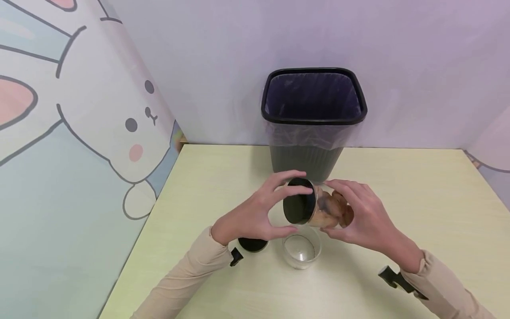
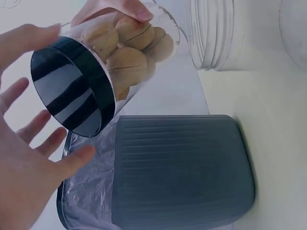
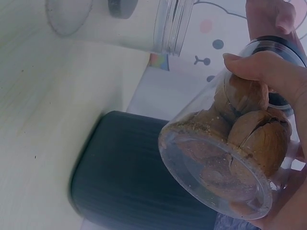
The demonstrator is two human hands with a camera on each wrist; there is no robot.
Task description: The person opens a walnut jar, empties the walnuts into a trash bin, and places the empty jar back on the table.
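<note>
- Head: clear nut jar (image 1: pixel 330 210) held above tabletop (image 1: pixel 410 177), long axis approx. L–R, black lid (image 1: pixel 299 203) twd my L hand (image 1: pixel 256 212); my R hand (image 1: pixel 368 217) grips jar body.
- L wrist: L fingers spread abt lid, not clenched; can't tell if thumb touches.
- R wrist: R hand wraps jar, base twd cam, lid at far end.

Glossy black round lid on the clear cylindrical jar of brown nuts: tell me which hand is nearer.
Left. The left hand has its fingers spread around the lid; the right hand grips the jar by its body, farther from the lid.
</note>
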